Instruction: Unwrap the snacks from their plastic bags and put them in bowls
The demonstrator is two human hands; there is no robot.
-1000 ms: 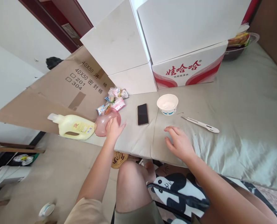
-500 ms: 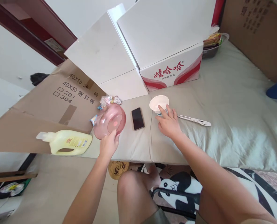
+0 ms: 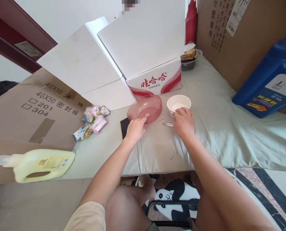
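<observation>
Roughly mouth-up pink bowl (image 3: 150,106), left hand (image 3: 135,127) on rim.

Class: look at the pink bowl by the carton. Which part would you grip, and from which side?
Pinch the near rim of the pink bowl from the sitter's side, thumb inside, fingers outside, as the left hand does. Its mouth faces up, a carton crowds its far side, and the white bowl stands at its right.

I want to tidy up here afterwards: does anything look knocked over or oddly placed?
The yellow detergent bottle lies on its side at the near left edge. Snack packets lie scattered beside the cardboard sheet. The dark phone is partly hidden under the left hand, which grips the pink bowl by its rim.
</observation>
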